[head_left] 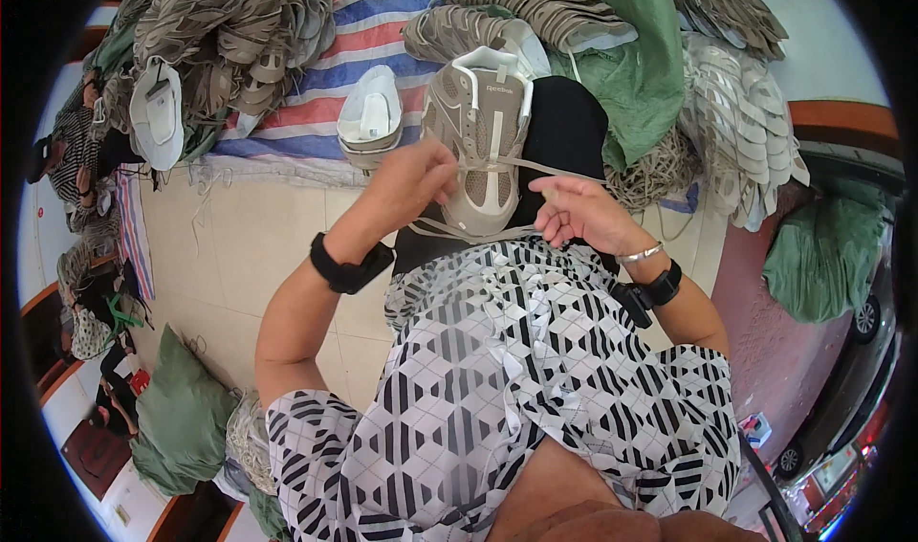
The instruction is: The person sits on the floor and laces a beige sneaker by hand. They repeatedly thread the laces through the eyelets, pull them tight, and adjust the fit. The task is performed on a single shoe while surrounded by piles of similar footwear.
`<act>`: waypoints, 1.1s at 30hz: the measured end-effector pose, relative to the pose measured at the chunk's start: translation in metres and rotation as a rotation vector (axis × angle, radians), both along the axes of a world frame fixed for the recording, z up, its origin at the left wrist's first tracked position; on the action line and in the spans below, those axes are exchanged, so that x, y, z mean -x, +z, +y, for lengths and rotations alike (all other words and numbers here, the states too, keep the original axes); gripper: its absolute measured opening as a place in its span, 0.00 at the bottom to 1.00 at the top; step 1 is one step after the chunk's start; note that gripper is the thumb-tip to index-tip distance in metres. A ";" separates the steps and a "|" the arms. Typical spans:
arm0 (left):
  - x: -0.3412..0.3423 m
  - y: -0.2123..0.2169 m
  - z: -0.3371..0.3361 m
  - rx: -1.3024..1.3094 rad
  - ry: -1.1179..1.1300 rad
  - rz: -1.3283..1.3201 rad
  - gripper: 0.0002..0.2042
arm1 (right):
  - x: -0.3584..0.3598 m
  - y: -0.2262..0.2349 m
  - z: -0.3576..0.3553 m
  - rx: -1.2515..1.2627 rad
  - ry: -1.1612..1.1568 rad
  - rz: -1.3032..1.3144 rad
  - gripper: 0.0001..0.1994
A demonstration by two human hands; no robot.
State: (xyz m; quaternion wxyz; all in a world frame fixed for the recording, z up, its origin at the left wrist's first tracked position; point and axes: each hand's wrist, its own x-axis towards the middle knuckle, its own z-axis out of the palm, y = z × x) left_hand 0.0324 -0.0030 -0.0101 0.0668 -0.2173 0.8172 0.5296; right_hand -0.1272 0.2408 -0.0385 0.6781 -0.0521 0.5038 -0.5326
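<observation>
Shoe upper: the grey-brown shoe upper lies across the black trousers of the lap, toe toward the person; its left flank is partly covered by the left hand.
Left hand: the left hand bends over that flank, fingers curled against the upper; whether its grip is closed on anything cannot be told, the fingertips being tucked in.
Right hand: the right hand is beside the toe, palm partly up, fingers loosely bent; I cannot tell whether its grip pinches a strand.
Lace: a pale lace runs from the upper toward the right hand, its far end hard to follow against the trousers.
Lower strands: lower strands pass below the toe, their ends lost near the fingers.
Striped sheet: the striped sheet carries a white-lined upper just left of the shoe; heaped uppers are cut off above.
Edges: a dark car at right is bent by the lens; people at far left are too small to make out.
</observation>
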 end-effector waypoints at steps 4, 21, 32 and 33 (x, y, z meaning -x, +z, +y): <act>0.016 -0.001 0.013 -0.014 -0.033 -0.090 0.16 | -0.001 -0.016 -0.010 0.116 -0.276 -0.413 0.19; -0.244 0.050 -0.270 -0.004 1.110 0.819 0.09 | 0.078 -0.025 0.111 0.111 -0.718 -0.232 0.08; -0.521 0.136 -0.311 0.450 1.716 0.169 0.18 | 0.152 -0.116 0.404 -0.622 -1.127 0.930 0.24; -0.502 0.143 -0.321 0.444 1.691 0.128 0.18 | 0.143 -0.122 0.453 -0.482 -1.305 0.794 0.26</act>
